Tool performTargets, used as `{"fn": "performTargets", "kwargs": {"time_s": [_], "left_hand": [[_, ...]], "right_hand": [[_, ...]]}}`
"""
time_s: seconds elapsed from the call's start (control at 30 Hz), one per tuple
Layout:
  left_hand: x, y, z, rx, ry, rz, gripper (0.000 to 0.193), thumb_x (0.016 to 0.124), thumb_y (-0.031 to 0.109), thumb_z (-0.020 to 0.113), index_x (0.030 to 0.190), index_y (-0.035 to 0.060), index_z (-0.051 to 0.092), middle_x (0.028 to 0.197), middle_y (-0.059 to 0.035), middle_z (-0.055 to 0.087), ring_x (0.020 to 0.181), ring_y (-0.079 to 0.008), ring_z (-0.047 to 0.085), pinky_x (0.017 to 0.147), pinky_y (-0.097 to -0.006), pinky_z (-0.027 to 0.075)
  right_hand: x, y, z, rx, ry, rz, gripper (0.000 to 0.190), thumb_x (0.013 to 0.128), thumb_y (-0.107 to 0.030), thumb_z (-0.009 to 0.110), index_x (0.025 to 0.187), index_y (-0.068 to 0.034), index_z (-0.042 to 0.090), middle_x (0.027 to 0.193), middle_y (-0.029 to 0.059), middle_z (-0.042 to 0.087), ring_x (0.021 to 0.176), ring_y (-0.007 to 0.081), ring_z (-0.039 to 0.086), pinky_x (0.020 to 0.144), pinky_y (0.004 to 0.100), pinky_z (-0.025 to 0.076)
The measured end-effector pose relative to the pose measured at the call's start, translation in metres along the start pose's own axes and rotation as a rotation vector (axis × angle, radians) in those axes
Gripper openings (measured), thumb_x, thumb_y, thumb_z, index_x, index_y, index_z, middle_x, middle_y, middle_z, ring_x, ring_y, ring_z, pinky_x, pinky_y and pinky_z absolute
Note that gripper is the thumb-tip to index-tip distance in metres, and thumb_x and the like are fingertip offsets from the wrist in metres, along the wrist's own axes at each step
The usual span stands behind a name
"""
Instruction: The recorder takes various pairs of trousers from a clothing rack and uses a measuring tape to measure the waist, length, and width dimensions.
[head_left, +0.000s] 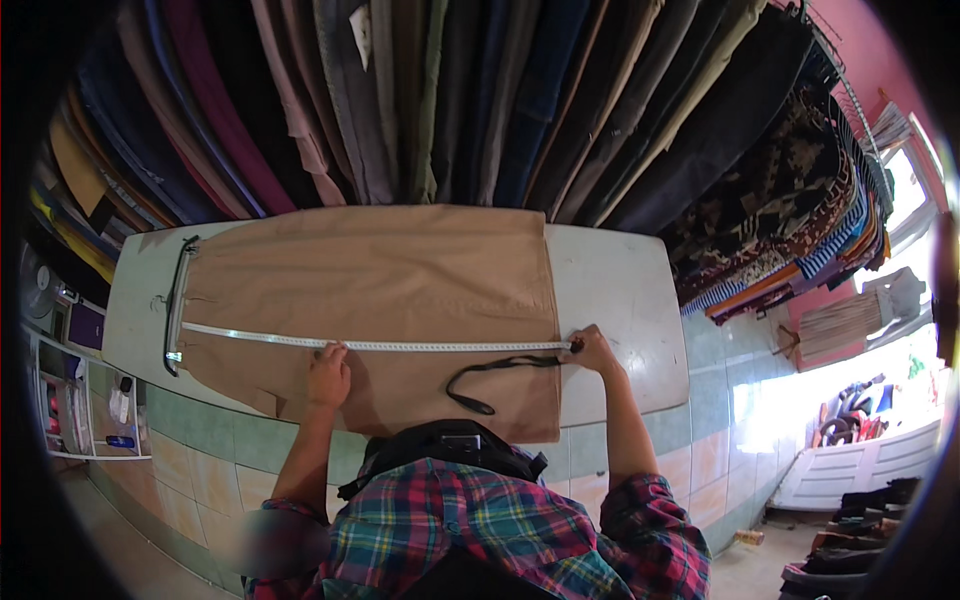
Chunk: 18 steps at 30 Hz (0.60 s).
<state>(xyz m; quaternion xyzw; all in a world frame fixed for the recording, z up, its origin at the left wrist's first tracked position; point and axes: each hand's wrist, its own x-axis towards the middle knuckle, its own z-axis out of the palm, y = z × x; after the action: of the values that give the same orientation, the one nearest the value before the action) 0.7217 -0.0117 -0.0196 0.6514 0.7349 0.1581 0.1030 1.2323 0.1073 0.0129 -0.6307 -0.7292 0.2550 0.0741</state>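
Observation:
A brown cloth garment (375, 262) lies flat across the white table (615, 300). Along it stretches the pale blade of a measuring tape (450, 346), from the garment's left end to its right hem. The fingertips of my left hand (328, 375) press on the blade near its middle. My right hand (592, 351) is closed on the tape's dark end at the right hem. A black strap (480, 366) runs from my right hand and loops over the cloth. A black hanger with clips (174, 300) lies at the garment's left end.
Many trousers (465, 105) hang in a row behind the table. Patterned clothes (780, 225) hang at the right. A white shelf (94, 405) stands at the left with small items. Dark folded clothes (847, 540) lie at the lower right, near a white panel (855, 469).

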Motion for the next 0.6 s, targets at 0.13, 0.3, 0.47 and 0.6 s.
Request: {"fn": "performTargets", "kwargs": {"time_s": [0.13, 0.3, 0.47, 0.6], "left_hand": [[-0.018, 0.007, 0.006, 0.071, 0.03, 0.047, 0.045, 0.088, 0.016, 0.049, 0.131, 0.0067, 0.044, 0.138, -0.009, 0.041, 0.132, -0.0271, 0.034, 0.109, -0.0561, 0.019], [-0.024, 0.008, 0.007, 0.128, 0.019, 0.044, 0.055, 0.089, 0.019, 0.048, 0.14, 0.0047, 0.032, 0.146, -0.0116, 0.03, 0.137, -0.0298, 0.026, 0.11, -0.0559, 0.016], [-0.026, 0.009, 0.009, 0.05, 0.161, -0.013, 0.068, 0.086, 0.022, 0.054, 0.143, 0.0018, 0.023, 0.147, -0.02, 0.022, 0.137, -0.0365, 0.022, 0.111, -0.0535, 0.017], [-0.028, 0.01, 0.011, 0.088, 0.236, -0.03, 0.074, 0.084, 0.024, 0.057, 0.144, 0.0017, 0.019, 0.148, -0.0241, 0.017, 0.136, -0.0399, 0.02, 0.111, -0.0525, 0.018]], "right_hand": [[-0.004, -0.022, 0.014, 0.276, 0.169, -0.108, 0.035, 0.063, -0.01, 0.079, 0.094, -0.005, 0.063, 0.089, 0.0128, 0.059, 0.085, 0.0255, 0.06, 0.08, 0.0336, 0.049], [-0.003, -0.05, 0.038, 0.439, 0.223, -0.027, 0.032, 0.066, -0.007, 0.078, 0.095, -0.003, 0.064, 0.087, 0.0118, 0.066, 0.08, 0.0223, 0.063, 0.074, 0.0328, 0.05], [-0.003, -0.064, 0.054, 0.434, 0.267, -0.114, 0.03, 0.066, -0.006, 0.079, 0.094, -0.004, 0.068, 0.084, 0.0099, 0.069, 0.075, 0.0176, 0.065, 0.07, 0.0293, 0.051], [-0.004, -0.062, 0.055, 0.391, 0.294, -0.058, 0.029, 0.065, -0.008, 0.08, 0.092, -0.003, 0.069, 0.084, 0.0105, 0.07, 0.074, 0.0187, 0.066, 0.07, 0.0294, 0.052]]}}
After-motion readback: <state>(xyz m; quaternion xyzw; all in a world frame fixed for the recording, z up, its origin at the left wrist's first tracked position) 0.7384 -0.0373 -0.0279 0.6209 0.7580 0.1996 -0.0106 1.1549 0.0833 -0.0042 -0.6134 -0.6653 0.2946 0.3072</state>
